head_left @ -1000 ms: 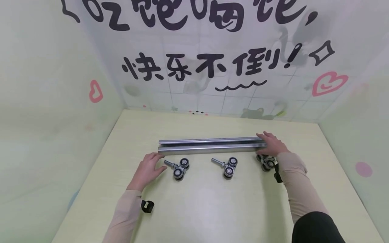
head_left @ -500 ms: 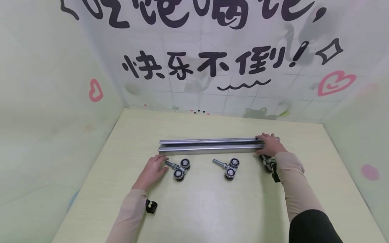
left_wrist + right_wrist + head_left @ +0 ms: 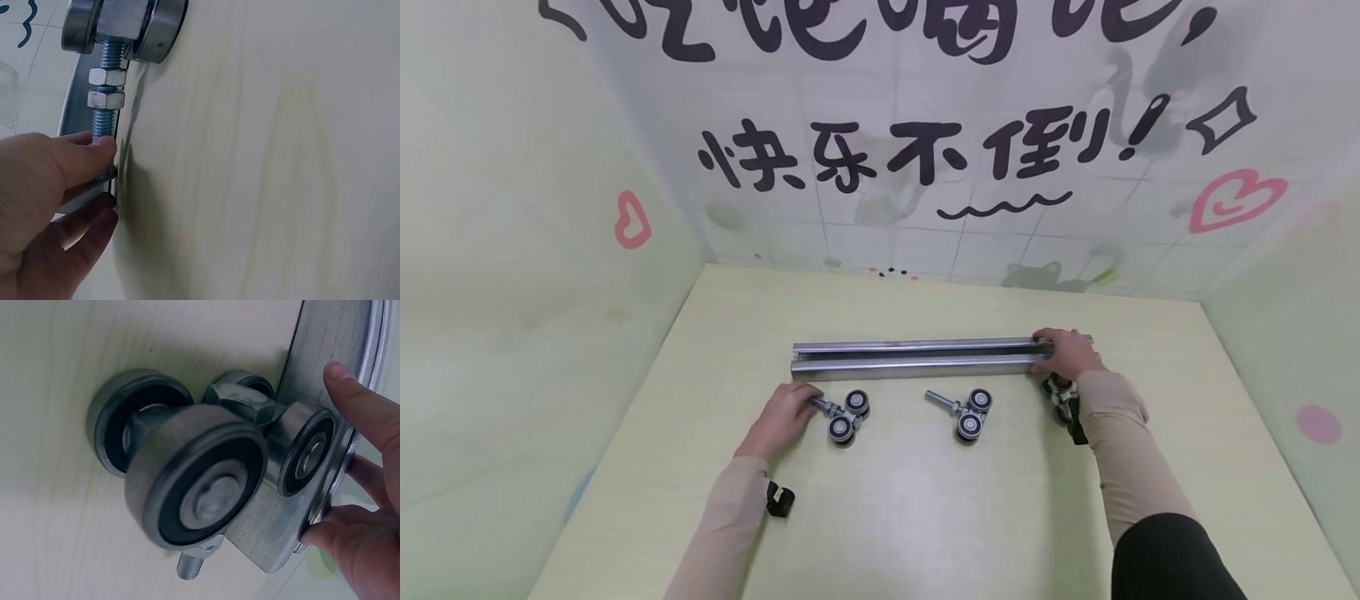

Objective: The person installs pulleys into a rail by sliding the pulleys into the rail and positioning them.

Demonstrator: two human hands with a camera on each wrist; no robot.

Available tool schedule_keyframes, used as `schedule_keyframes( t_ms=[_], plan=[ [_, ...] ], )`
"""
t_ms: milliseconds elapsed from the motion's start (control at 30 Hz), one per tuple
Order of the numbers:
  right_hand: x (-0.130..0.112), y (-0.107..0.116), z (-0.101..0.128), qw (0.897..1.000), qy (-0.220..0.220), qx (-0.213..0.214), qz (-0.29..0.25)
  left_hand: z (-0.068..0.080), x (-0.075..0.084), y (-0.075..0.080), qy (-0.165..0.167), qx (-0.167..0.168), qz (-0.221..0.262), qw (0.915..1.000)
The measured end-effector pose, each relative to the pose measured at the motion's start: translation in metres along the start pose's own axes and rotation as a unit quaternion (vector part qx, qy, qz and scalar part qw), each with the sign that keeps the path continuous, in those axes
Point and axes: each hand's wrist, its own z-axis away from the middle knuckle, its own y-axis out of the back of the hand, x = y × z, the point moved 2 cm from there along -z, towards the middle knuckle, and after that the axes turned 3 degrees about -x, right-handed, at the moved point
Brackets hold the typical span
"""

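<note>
The left hand [image 3: 782, 417] had slid onto the roller trolley's [image 3: 842, 414] threaded stem, fingers pinching it on the worktop [image 3: 910, 500]. The right hand [image 3: 1067, 353] gripped the steel track's [image 3: 917, 357] end; rollers might slip away.

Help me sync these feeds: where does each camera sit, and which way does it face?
Head: above, facing forward and down at the table, both forearms showing.
Left wrist: low, facing the left hand pinching a roller's bolt.
Right wrist: low, facing the right hand on the metal rail, beside another roller.
Shared: the rail appears in every view.
</note>
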Motion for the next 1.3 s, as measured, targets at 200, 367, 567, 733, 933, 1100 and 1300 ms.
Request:
schedule_keyframes(
  t_ms=[200,367,567,733,933,1100,1300],
  plan=[
    [0.002,0.001,0.001,1.000,-0.012,0.009,0.005,-0.004,0.000,-0.001,0.001,-0.002,0.003,1.0000],
    [-0.002,0.002,0.001,1.000,-0.012,0.011,0.002,-0.005,-0.001,0.000,0.005,-0.009,-0.002,0.9999],
    [-0.005,0.004,-0.001,1.000,-0.021,0.000,-0.004,-0.004,-0.003,0.002,0.004,-0.013,-0.001,0.9999],
    [-0.003,0.002,-0.005,1.000,-0.021,-0.003,-0.002,-0.003,-0.007,0.003,0.017,-0.032,0.020,0.9991],
    [-0.003,0.001,-0.005,1.000,-0.024,-0.009,-0.001,-0.002,-0.009,0.004,0.009,-0.030,0.051,0.9982],
    [-0.003,0.000,-0.005,0.999,-0.032,-0.011,-0.001,-0.001,-0.010,0.007,0.012,-0.022,0.079,0.9966],
    [-0.001,-0.001,-0.005,0.999,-0.039,-0.011,-0.003,-0.003,-0.007,0.012,0.001,-0.027,0.093,0.9953]
  ],
)
